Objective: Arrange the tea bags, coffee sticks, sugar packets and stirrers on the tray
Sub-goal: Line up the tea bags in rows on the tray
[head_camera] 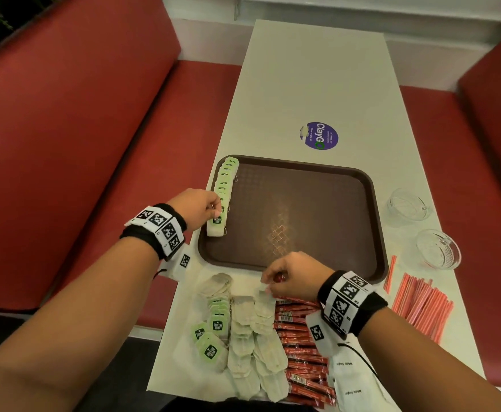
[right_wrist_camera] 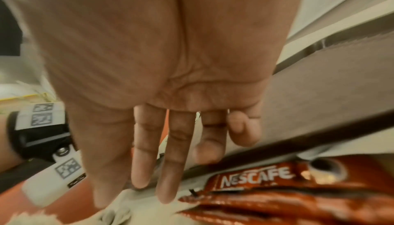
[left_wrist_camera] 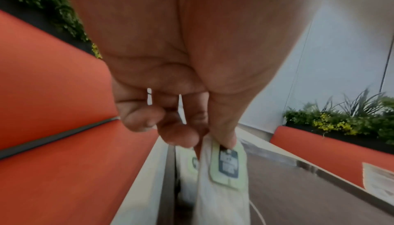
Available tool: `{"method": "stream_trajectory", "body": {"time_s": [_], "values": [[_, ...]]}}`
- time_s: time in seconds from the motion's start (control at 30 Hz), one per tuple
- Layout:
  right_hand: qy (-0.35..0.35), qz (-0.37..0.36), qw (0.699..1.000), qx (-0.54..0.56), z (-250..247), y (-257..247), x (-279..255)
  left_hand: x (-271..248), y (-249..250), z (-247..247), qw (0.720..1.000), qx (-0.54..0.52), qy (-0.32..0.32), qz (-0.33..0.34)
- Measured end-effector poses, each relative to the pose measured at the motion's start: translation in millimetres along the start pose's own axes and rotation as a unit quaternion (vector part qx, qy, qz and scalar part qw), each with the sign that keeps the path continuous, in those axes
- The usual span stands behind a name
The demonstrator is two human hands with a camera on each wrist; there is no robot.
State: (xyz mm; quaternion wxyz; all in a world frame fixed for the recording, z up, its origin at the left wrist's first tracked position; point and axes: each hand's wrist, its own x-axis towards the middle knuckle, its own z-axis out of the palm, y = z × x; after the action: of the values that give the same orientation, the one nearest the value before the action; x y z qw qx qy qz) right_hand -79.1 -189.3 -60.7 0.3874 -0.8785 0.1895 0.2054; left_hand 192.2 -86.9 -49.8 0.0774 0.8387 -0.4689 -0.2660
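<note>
A brown tray (head_camera: 302, 209) lies mid-table. Along its left edge runs a row of tea bags (head_camera: 225, 185) with green tags. My left hand (head_camera: 216, 208) pinches the nearest tea bag (head_camera: 216, 226) of that row; in the left wrist view the thumb and fingers (left_wrist_camera: 224, 137) grip its top, by the tag (left_wrist_camera: 228, 166). My right hand (head_camera: 268, 285) hovers at the tray's front rim with fingers (right_wrist_camera: 168, 169) straight, their tips touching the loose tea bag pile (head_camera: 255, 337). Red coffee sticks (head_camera: 299, 340) (right_wrist_camera: 277, 186) lie beside that pile. Orange stirrers (head_camera: 418, 304) lie at the right.
White sugar packets (head_camera: 350, 379) sit at the front right under my forearm. Two glass bowls (head_camera: 408, 205) (head_camera: 438, 248) stand right of the tray. A purple sticker (head_camera: 319, 135) marks the table beyond it. Red benches (head_camera: 94, 144) flank the table.
</note>
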Motion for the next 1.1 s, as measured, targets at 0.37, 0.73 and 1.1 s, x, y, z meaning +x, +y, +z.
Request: {"method": "stream_trajectory", "body": {"time_s": [0.37,0.73,1.1], "values": [[-0.022,-0.044,0.992,-0.117,29.1,7.2,-16.0,23.2,5.2,18.9,0.993,0.035,0.109,-0.016],[0.0,-0.098,0.987,-0.128,42.4,4.8,-5.7,3.3,16.0,26.3,0.997,0.041,0.058,0.005],[0.095,-0.072,0.99,-0.075,39.2,5.9,-11.6,-95.3,60.8,39.4,0.989,-0.082,0.003,0.123]]}}
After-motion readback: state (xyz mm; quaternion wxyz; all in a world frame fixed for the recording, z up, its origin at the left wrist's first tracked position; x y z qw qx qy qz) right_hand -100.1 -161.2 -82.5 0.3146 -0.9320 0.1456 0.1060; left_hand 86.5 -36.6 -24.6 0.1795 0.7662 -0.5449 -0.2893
